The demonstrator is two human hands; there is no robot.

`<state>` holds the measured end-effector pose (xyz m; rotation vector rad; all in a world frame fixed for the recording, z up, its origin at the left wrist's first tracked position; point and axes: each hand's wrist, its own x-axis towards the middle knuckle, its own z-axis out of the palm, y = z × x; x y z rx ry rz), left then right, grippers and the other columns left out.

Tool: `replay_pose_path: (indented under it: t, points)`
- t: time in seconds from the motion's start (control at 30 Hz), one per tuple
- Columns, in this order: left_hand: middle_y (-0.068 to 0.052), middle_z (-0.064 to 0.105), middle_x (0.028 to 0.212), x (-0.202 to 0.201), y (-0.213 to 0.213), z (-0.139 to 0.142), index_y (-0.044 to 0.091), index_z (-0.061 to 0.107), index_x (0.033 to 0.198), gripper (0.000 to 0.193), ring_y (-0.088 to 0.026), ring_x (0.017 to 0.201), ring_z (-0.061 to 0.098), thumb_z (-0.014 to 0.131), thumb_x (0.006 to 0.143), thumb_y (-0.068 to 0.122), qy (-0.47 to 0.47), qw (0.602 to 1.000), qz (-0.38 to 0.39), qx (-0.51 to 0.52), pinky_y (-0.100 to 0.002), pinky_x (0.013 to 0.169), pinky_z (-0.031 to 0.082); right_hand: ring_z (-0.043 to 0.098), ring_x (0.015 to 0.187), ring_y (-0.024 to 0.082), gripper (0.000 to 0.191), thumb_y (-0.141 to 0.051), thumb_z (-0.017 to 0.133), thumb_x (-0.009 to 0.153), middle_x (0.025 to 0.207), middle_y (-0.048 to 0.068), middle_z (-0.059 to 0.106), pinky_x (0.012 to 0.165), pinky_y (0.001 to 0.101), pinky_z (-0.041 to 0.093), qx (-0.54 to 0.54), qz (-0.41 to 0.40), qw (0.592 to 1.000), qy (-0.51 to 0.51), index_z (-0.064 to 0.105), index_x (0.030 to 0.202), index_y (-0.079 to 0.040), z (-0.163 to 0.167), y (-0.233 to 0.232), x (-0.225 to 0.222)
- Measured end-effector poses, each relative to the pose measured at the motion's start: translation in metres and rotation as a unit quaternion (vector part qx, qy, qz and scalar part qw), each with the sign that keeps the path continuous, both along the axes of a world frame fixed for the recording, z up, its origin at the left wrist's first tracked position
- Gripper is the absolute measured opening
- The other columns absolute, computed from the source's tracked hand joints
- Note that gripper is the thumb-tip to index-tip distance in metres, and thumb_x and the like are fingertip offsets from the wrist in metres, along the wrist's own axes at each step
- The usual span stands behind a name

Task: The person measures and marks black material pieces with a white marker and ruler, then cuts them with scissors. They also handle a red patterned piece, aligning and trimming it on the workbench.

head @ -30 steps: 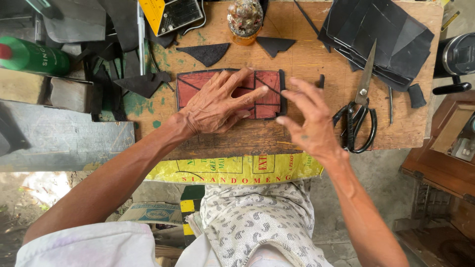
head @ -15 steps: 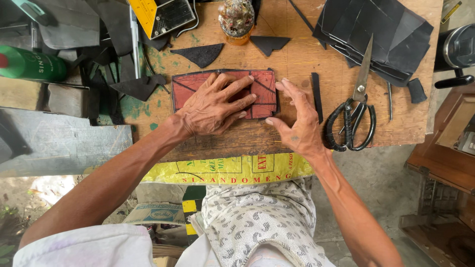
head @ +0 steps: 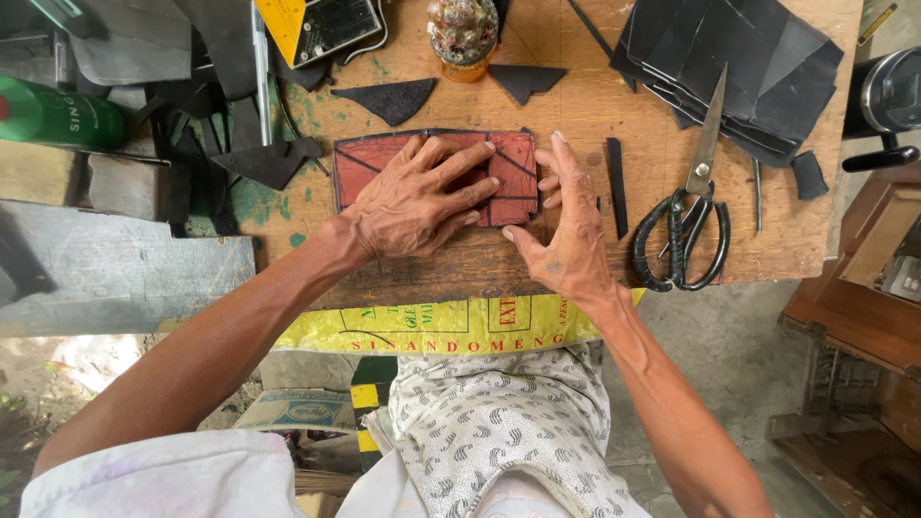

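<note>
Wooden worktop point(head: 576, 259), scuffed and paint-flecked, fills the upper part of the head view, w/ bare ground and a yellow sack edge point(head: 451, 326) below it

Red leather piece point(head: 513, 158) lies flat near the middle of the worktop, a rectangle w/ dark edging and dark lines across it. Left hand point(head: 422, 201) is spread open, palm down, pressing on its centre; it grips nothing. Right hand point(head: 568, 225) is also open, fingers straight, lying along the piece's right end w/ the thumb at the lower right corner; no tool held. Judging by this, the step in hand looks like flattening or pressing the piece down, maybe bedding a fold or glued layer, though I can't confirm glue. A next move would call for even pressure out to the edges w/o shifting the piece

Just beside the right hand: a thin dark strip point(head: 617, 187), then black-handled scissors point(head: 686, 225), blades pointing up toward a stack of black sheets point(head: 739, 58). Above the piece: two dark triangular offcuts point(head: 393, 99) and a small crusted pot point(head: 463, 34). Far left: a green bottle point(head: 58, 113), dark scraps

Hidden: most of the piece's middle under the left hand, so the line pattern is incomplete. Pot contents unclear. Items at the top edge are cut off
</note>
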<state>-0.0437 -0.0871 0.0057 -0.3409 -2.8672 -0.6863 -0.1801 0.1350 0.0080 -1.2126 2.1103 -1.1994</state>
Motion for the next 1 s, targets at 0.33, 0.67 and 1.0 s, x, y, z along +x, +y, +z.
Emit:
replay_pose_path:
  t: [0.33,0.67,1.0]
  points:
    - [-0.015,0.045,0.153,-0.001,0.002,-0.005,0.013,0.061,0.138,0.045,-0.032,0.123,0.049,0.067,0.099,0.034,-0.027,0.999,-0.002,-0.026,-0.050,0.095,0.041,0.054,0.126,0.024,0.110,0.010,0.074,0.080,0.160,0.019,0.045,0.103,0.0362,0.053,-0.020,0.028,0.970,-0.239,0.011,0.168,-0.013,0.005,0.013,-0.039]
    - [-0.014,0.044,0.156,-0.004,0.002,0.001,0.013,0.060,0.141,0.045,-0.032,0.124,0.049,0.065,0.100,0.032,-0.036,0.999,0.001,-0.013,-0.050,0.098,0.041,0.058,0.100,0.018,0.094,0.014,0.055,0.085,0.158,0.013,0.044,0.081,0.0290,0.054,0.063,0.098,0.955,-0.274,0.020,0.166,-0.019,0.016,-0.009,-0.061]
    - [-0.015,0.045,0.155,-0.005,0.002,0.002,0.011,0.062,0.139,0.045,-0.032,0.121,0.050,0.066,0.099,0.033,-0.030,0.999,-0.001,-0.013,-0.049,0.095,0.041,0.043,0.137,0.031,0.135,-0.013,0.097,0.057,0.157,0.008,0.048,0.119,0.0447,0.037,0.043,0.139,0.988,-0.047,0.017,0.165,-0.017,0.021,-0.022,-0.055]
